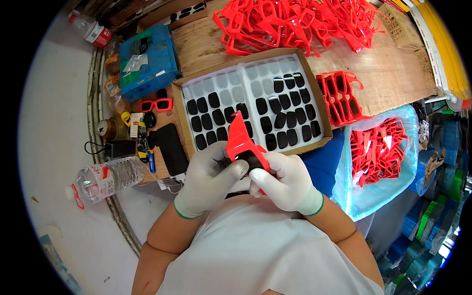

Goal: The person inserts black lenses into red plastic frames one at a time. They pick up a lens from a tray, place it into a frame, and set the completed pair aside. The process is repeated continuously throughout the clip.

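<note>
Both my hands wear white gloves with green cuffs and meet around one red sunglasses frame (pixel 240 136), held close to my chest. My left hand (pixel 210 174) grips its left part, the thumb against a dark lens (pixel 251 158). My right hand (pixel 285 179) pinches the other side, thumb and fingers closed on the red rim. One temple arm of the frame points up and away from me. Just beyond the hands lies a cardboard box (pixel 328 127) with a white tray of dark lenses (pixel 291 118) in rows; some pockets hold no dark lens.
A heap of red frames (pixel 300 22) covers the table's far side. Stacked red sunglasses (pixel 342 98) stand right of the box, above a blue-lined bin (pixel 413 147) of red frames. At left are a blue box (pixel 147 61), a phone (pixel 171 149) and a plastic bottle (pixel 110 178).
</note>
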{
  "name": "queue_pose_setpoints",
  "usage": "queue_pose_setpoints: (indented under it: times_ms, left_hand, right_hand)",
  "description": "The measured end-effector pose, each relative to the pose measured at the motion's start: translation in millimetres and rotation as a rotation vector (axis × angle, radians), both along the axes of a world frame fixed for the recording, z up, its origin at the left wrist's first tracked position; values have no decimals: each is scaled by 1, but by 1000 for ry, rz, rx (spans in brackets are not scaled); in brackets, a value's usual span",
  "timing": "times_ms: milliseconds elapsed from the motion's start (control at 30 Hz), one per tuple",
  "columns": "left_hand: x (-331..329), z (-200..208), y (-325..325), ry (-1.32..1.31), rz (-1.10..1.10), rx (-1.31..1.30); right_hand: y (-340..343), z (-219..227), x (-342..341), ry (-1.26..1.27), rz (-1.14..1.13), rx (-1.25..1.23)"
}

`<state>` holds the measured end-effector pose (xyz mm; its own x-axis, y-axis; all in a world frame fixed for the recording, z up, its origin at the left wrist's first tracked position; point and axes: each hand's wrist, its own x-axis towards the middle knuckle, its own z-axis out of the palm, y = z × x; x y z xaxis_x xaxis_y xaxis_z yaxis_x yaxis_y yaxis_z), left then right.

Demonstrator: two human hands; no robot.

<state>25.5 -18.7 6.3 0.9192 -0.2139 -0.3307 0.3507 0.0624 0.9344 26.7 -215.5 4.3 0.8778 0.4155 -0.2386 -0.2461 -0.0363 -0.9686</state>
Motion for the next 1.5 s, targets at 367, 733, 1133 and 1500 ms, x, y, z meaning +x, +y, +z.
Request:
queue_pose_setpoints:
  times_ms: [367, 733, 1133, 1500]
  left_hand:
    - [0, -17, -20, -314, 104, 362]
    - [67, -24, -22, -305, -272, 55]
    - [337, -83, -42, -348, 154, 953]
    - [162, -24, 35, -451, 141, 508]
  right_hand:
    - [5, -5, 6, -113, -51, -314]
    - [-37, -31, 35, -230, -24, -120]
    - [-250, -96, 151, -168, -512, -1238]
    - [-162, -86, 155, -857, -487, -983]
